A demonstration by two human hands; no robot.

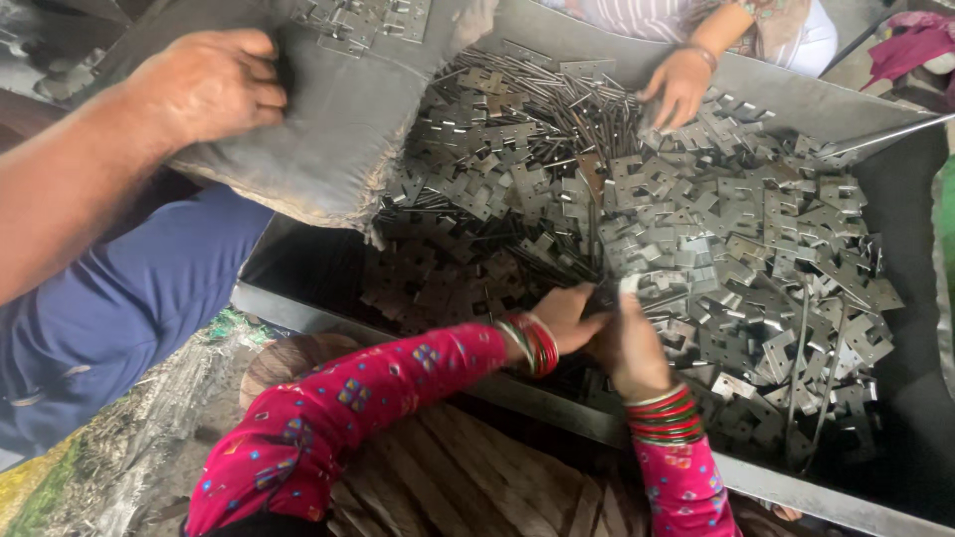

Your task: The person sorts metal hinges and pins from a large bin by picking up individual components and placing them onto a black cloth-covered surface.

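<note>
My left hand [565, 314] and my right hand [633, 350], both in pink sleeves with red and green bangles, meet over the near side of a metal tray [517, 394]. Together their fingers pinch a small grey hinge plate [637, 286], which sticks up just above my right hand. What else my left fingers hold is hidden. The tray is heaped with several loose hinge plates [736, 229] and thin metal pins [587, 109].
At the upper left another person's hand [204, 85] grips a grey sack [338, 119] tilted over the tray, with hinge plates at its mouth. A third person's hand [681, 85] reaches into the pile from the far side. A blue-trousered leg [119, 298] is at the left.
</note>
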